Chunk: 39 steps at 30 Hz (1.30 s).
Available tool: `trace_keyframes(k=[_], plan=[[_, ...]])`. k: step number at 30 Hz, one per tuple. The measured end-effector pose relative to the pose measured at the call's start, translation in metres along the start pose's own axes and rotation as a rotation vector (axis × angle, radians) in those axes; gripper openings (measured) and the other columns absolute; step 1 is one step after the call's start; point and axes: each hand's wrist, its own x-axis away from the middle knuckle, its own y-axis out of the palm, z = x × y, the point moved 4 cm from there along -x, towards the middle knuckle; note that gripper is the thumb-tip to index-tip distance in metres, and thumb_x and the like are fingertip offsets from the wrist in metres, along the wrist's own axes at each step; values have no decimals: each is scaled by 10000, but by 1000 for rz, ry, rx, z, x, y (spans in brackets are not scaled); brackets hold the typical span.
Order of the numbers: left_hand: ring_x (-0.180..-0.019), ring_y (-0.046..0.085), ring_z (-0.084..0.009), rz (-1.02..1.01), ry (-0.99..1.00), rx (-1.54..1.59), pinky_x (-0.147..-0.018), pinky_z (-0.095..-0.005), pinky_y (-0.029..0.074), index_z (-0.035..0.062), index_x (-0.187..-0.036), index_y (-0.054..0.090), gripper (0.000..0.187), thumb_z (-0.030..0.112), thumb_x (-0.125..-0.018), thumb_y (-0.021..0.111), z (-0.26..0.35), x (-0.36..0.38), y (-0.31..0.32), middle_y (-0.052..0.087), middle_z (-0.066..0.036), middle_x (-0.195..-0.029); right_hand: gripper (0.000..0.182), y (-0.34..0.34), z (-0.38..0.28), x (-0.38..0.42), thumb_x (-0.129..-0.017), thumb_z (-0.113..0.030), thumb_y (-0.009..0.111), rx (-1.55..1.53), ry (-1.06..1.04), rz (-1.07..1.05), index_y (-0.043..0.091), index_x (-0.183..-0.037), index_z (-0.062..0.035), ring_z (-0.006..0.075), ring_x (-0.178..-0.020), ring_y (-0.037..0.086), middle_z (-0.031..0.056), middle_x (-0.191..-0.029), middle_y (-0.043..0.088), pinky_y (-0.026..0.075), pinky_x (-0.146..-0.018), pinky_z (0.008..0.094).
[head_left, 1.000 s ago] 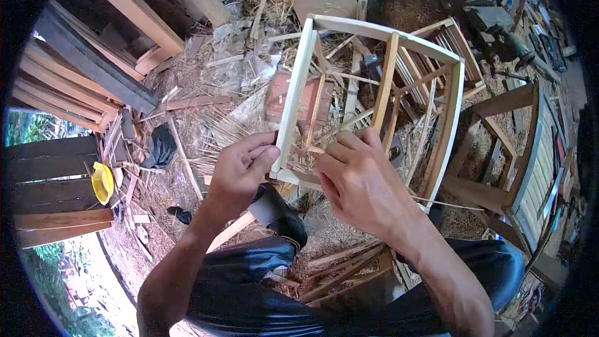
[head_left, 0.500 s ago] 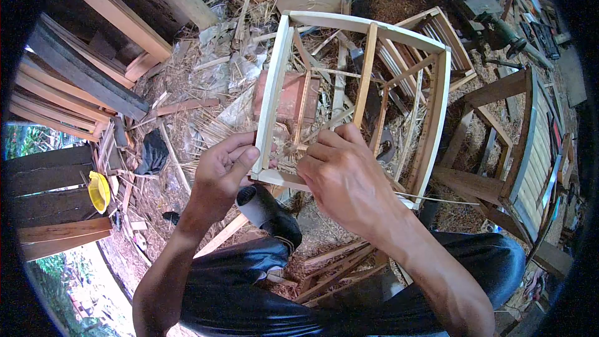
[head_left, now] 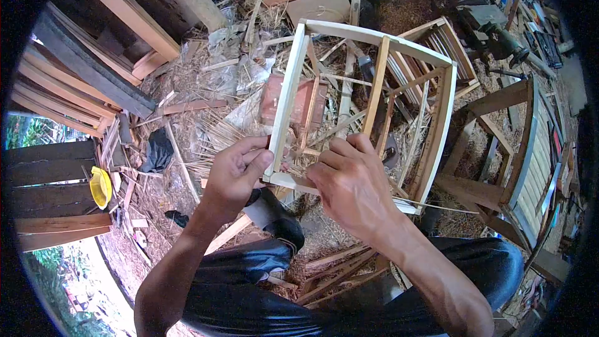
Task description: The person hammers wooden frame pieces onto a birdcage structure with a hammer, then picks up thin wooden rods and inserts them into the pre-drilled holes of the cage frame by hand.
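Observation:
A pale wooden chair frame point(head_left: 285, 106) with curved rails and thinner crossbars stands in front of me. My left hand point(head_left: 237, 171) grips its near left corner, thumb and fingers pinching the wood. At the near rail point(head_left: 290, 181), my right hand point(head_left: 349, 181) is closed with curled fingers; what it pinches is hidden under the knuckles. From beneath the right wrist a thin pale strip point(head_left: 446, 208) sticks out to the right, past the frame's near right corner.
A slatted wooden piece point(head_left: 465, 50) lies behind the frame. To the right stands a darker chair frame point(head_left: 486, 181). Wood parts point(head_left: 121, 15) are stacked at the left, near a yellow hard hat point(head_left: 100, 187). Shavings and offcuts litter the floor; a reddish board point(head_left: 274, 100) lies there.
The whole view has shifted slightly, so the frame and both hands appear a little lower and to the right. Both hands keep their places on the frame.

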Motion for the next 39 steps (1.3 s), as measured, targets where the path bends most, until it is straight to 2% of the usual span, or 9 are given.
trace_keyframes(k=[2,4,10,14,17,28,30,34,39], plan=[[-927,631,-165,-2,-13,6,-792,-288,538,-56,-1213,495,307,115,-958,505,1,0,1,649,-143,-1021,107,-1,-1,1,-603,-46,662,13,2,5,628,-705,-49,211,-752,521,40,-687,559,382,-742,360],[-917,630,-159,-1,-24,10,-785,-284,537,-55,-1210,498,301,107,-956,508,2,1,1,649,-139,-1016,110,-2,-5,1,-686,-114,584,51,16,-32,661,-719,-43,199,-838,569,62,-741,611,405,-813,334],[-902,626,-137,-9,-28,15,-747,-261,529,-48,-1192,512,284,113,-958,511,0,1,2,654,-103,-982,98,0,-14,10,-709,-116,579,216,12,107,641,-740,-48,205,-828,568,62,-749,594,413,-819,359],[-871,626,-124,-27,-26,-20,-694,-235,511,-33,-1189,519,287,130,-954,531,-6,-1,5,658,-92,-983,77,2,-16,14,-725,-110,577,248,83,63,629,-742,-57,203,-792,578,63,-744,585,424,-786,344],[-872,636,-132,7,-40,-52,-704,-250,529,-18,-1182,522,301,171,-948,548,-5,-1,1,659,-91,-1009,84,3,-20,11,-663,-25,597,96,86,105,608,-747,-21,224,-721,596,89,-719,574,445,-701,329],[-797,588,-86,59,-26,-151,-624,-236,488,7,-1165,553,283,160,-929,585,-4,5,6,663,-54,-966,235,13,-19,12,-603,-20,646,2,32,147,627,-838,-27,247,-734,598,88,-766,585,439,-700,357],[-814,591,-88,39,-29,-34,-661,-230,488,-7,-1165,555,271,132,-934,572,-6,3,6,663,-67,-977,93,9,-20,9,-711,-118,605,85,71,73,630,-790,-74,199,-792,607,58,-772,583,434,-750,341],[-854,589,-80,-8,-38,-113,-693,-225,498,33,-1215,543,338,200,-926,598,-7,4,0,652,-51,-1022,217,7,-18,11,-681,-75,626,39,80,-2,650,-895,-44,235,-891,618,101,-913,617,444,-776,346],[-804,589,-74,-1,-10,28,-679,-208,469,-34,-1174,555,278,100,-931,568,-8,4,9,668,-79,-967,302,0,-18,14,-678,-64,626,11,72,-111,648,-978,-41,258,-906,616,114,-947,620,444,-788,377]])
